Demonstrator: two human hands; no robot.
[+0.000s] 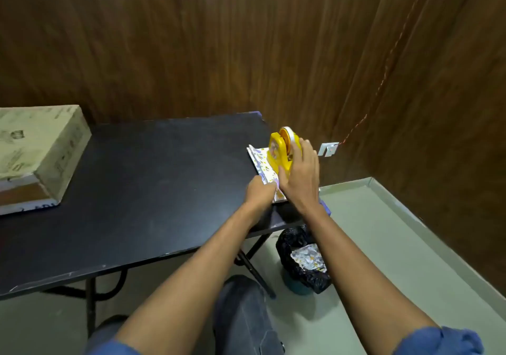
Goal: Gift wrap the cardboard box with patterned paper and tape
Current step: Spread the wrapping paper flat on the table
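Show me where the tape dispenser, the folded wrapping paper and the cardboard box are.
tape dispenser (pixel 277 154): head view, on its yellow side plate.
folded wrapping paper (pixel 260 164): head view, on its patterned top sheet.
cardboard box (pixel 41 138): head view, on its printed top face.

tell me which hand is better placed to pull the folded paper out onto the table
Left. The left hand already pinches the near edge of the folded paper, while the right hand is busy gripping the yellow tape dispenser sitting on top.

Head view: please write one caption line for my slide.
Right hand grips yellow tape dispenser atop folded patterned paper.
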